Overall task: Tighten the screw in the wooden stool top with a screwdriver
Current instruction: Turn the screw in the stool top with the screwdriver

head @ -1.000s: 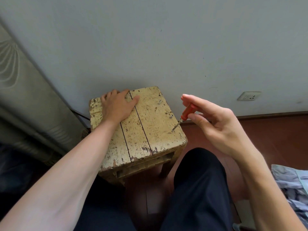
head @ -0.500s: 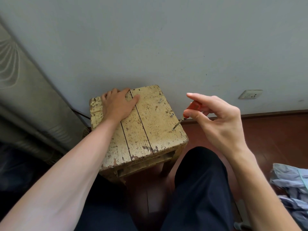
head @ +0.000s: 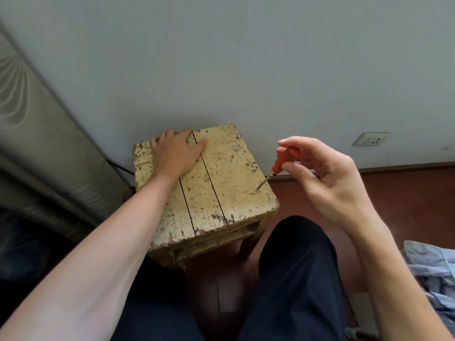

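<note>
A worn yellow wooden stool (head: 231,193) stands against the wall. My left hand (head: 173,153) lies flat on the far left part of its top, fingers straight. My right hand (head: 322,175) pinches the red handle of a small screwdriver (head: 278,166) between thumb and fingers. The metal shaft slants down to the left, and its tip sits on a screw (head: 257,190) near the stool's right edge. Two more screws (head: 254,169) (head: 237,147) stick up further back along that edge.
A grey wall rises right behind the stool, with a socket (head: 370,139) low on the right. A grey ribbed duct (head: 37,153) runs at the left. My dark-trousered knees (head: 295,267) flank the stool's near side. Bluish cloth (head: 433,271) lies on the red floor at the right.
My right hand has shifted its fingers round the red handle, which now shows more. The tip stays on the same screw. My left hand has not moved.
</note>
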A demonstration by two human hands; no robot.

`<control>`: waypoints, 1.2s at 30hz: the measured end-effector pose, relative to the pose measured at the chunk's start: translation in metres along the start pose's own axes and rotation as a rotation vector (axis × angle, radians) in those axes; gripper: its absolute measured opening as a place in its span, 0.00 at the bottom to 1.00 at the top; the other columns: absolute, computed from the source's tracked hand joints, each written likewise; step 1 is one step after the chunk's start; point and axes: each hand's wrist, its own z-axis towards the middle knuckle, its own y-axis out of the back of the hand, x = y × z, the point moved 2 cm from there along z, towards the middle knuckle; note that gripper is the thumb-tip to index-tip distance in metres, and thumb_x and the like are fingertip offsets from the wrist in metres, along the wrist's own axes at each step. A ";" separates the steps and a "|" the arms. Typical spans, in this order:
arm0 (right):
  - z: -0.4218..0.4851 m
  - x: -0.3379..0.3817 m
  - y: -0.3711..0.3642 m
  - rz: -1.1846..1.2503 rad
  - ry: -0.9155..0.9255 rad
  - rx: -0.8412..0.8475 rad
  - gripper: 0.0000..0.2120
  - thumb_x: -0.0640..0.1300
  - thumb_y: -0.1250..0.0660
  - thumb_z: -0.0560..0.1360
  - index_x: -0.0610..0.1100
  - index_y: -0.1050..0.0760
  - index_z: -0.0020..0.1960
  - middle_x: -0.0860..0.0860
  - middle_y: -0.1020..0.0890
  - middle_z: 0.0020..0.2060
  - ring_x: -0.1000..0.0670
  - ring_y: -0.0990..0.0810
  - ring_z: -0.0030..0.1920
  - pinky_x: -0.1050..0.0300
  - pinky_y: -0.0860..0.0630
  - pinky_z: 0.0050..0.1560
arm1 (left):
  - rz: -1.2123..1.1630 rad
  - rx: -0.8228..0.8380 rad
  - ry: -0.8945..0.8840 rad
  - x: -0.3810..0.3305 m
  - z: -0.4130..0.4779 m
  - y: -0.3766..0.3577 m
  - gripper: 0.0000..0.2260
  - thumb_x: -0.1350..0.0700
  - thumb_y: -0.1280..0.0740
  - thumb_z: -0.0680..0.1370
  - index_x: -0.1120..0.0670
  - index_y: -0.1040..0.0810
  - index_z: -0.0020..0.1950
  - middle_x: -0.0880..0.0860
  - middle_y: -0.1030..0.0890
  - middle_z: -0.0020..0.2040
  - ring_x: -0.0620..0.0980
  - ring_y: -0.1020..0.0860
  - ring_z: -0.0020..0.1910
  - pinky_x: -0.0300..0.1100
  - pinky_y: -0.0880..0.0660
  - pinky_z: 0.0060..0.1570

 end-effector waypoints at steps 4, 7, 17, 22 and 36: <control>0.001 0.005 -0.009 -0.084 0.000 -0.159 0.16 0.43 0.22 0.78 0.58 0.20 0.61 0.57 0.13 0.49 0.53 0.12 0.52 0.59 0.20 0.52 | 0.002 0.003 0.001 0.000 0.000 -0.001 0.35 0.24 0.48 0.76 0.43 0.29 0.76 0.55 0.24 0.68 0.57 0.30 0.69 0.53 0.40 0.69; -0.001 0.005 -0.015 -0.108 0.028 -0.196 0.17 0.42 0.22 0.79 0.57 0.18 0.64 0.55 0.14 0.48 0.51 0.12 0.50 0.54 0.18 0.50 | -0.002 0.001 0.000 0.001 0.000 -0.001 0.35 0.24 0.48 0.76 0.43 0.29 0.75 0.55 0.24 0.68 0.57 0.30 0.69 0.53 0.40 0.69; -0.001 -0.005 0.000 0.017 -0.013 0.059 0.23 0.34 0.33 0.85 0.55 0.22 0.75 0.52 0.14 0.58 0.47 0.13 0.62 0.56 0.21 0.68 | 0.000 0.006 0.000 0.001 0.001 -0.001 0.35 0.24 0.48 0.76 0.42 0.29 0.75 0.55 0.24 0.67 0.56 0.30 0.69 0.53 0.41 0.70; 0.000 -0.001 -0.001 0.063 -0.001 0.029 0.20 0.33 0.31 0.83 0.52 0.20 0.69 0.50 0.14 0.56 0.43 0.11 0.56 0.47 0.17 0.63 | 0.002 0.005 0.001 0.002 0.001 -0.001 0.35 0.24 0.48 0.76 0.42 0.29 0.75 0.55 0.24 0.68 0.57 0.30 0.69 0.54 0.40 0.70; -0.002 -0.003 -0.001 -0.138 0.007 -0.107 0.21 0.38 0.27 0.83 0.54 0.19 0.73 0.55 0.14 0.54 0.49 0.12 0.54 0.57 0.19 0.53 | -0.011 -0.001 -0.006 0.000 -0.001 0.001 0.35 0.25 0.48 0.77 0.43 0.29 0.76 0.55 0.24 0.68 0.57 0.30 0.69 0.54 0.40 0.70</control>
